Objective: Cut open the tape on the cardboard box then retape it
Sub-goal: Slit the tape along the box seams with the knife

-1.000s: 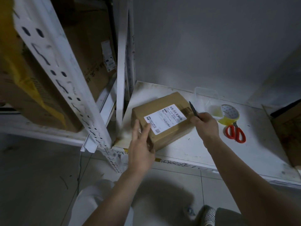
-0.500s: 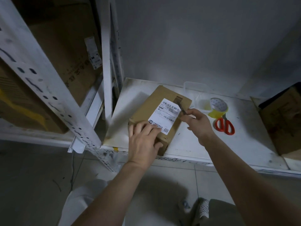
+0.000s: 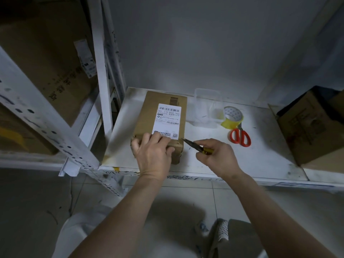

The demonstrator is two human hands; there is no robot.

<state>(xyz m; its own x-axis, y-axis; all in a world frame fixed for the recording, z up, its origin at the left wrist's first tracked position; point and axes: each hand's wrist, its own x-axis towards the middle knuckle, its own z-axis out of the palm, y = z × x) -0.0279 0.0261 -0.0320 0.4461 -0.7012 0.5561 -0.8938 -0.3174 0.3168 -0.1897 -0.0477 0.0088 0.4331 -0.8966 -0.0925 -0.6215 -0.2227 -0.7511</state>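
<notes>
Left hand (image 3: 152,155) lies flat on the near end of the brown cardboard box with white shipping label (image 3: 162,125), fingers straight and spread, pressing it down on the white metal shelf (image 3: 260,161). Box runs lengthwise away from that hand. Just right of it, the right hand (image 3: 217,157) pinches a yellow-handled utility knife with dark blade (image 3: 197,147), fingers curled round the handle, tip touching or just beside the box's near right top edge. Farther right of that grip: roll of yellowish clear packing tape (image 3: 232,118) and red-handled scissors (image 3: 240,136), both untouched.

Step, as judged: start of the cutting pass; tape looks uncut. Next move calls for slipping the tip into the seam and drawing shallowly along it, clear of the left fingers.

Versus half a second ago: box has turned from diagonal to near straight, the blade has dropped from the label's far corner to the near edge, and the left hand stays on top.
</notes>
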